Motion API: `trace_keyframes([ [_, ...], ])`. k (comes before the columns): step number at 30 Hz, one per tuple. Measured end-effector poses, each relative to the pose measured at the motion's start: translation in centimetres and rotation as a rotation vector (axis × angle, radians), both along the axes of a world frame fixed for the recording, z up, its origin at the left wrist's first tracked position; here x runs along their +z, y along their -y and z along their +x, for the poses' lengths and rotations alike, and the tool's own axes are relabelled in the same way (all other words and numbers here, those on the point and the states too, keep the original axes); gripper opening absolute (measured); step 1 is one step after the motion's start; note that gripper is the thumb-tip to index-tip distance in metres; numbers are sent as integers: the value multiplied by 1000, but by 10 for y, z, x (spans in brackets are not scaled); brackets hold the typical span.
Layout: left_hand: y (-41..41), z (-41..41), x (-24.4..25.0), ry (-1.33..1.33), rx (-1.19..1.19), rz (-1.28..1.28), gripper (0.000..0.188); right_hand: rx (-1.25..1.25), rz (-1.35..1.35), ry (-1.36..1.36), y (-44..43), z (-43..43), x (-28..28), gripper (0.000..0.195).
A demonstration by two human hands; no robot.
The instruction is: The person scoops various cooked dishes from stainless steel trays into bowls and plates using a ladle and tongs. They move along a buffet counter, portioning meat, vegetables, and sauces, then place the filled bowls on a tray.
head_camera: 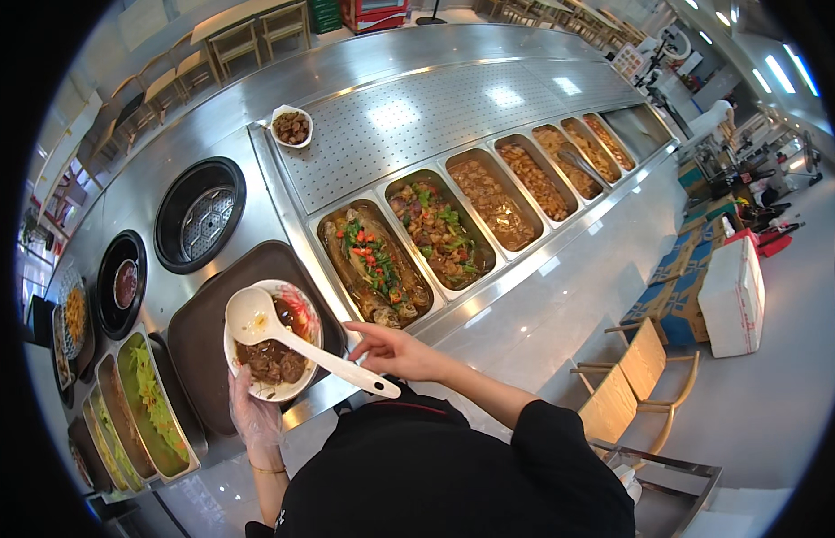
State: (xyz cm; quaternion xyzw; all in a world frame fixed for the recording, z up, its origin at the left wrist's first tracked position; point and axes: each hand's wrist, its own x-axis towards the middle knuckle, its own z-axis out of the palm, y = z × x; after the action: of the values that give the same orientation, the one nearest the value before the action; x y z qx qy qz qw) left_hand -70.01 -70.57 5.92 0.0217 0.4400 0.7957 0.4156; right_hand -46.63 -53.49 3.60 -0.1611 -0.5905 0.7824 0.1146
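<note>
My left hand (246,407), in a clear plastic glove, grips the near rim of a white bowl (314,366) with a red floral pattern. Chunks of braised meat (276,363) in brown sauce fill it. Across the bowl rests a white ladle (253,316), its handle pointing right towards my body. Beside that handle is my bare right hand (390,350), index finger extended and nothing visible in its grasp; its thumb is partly hidden. Just beyond the fingers sits a steel pan of whole fish (374,269) topped with chopped peppers and greens. Beneath the bowl lies a brown tray (209,336).
Several food pans run to the right, including a meat-and-vegetable dish (441,228) and a stew (491,202); metal tongs (582,168) lie over one. A small bowl of meat (292,128) stands on the perforated steel panel (404,128). Left are round black wells (199,215) and lettuce (152,397).
</note>
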Motion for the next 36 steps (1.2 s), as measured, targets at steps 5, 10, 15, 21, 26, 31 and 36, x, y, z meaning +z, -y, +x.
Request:
trace_keyframes([
  [5,-24,30,-1,-3,-30,-25,48,-256,166,-63,31,31,11,84],
  [10,-41,52,-2,-19,-187,-55,50,-469,165,-92,42,48,24,58],
  [15,-70,75,-2,10,-291,-73,47,-664,205,-6,44,73,44,39],
  [21,-107,111,-8,26,-340,-80,45,-564,871,-35,2,125,62,41],
  [26,-150,146,-13,-16,-259,-125,46,-549,727,-113,-62,179,54,39],
  [31,-186,197,-20,41,-94,-144,43,-761,-13,-134,-157,243,48,48],
  [36,-213,241,-19,63,91,-147,43,-746,521,247,-279,291,24,36],
])
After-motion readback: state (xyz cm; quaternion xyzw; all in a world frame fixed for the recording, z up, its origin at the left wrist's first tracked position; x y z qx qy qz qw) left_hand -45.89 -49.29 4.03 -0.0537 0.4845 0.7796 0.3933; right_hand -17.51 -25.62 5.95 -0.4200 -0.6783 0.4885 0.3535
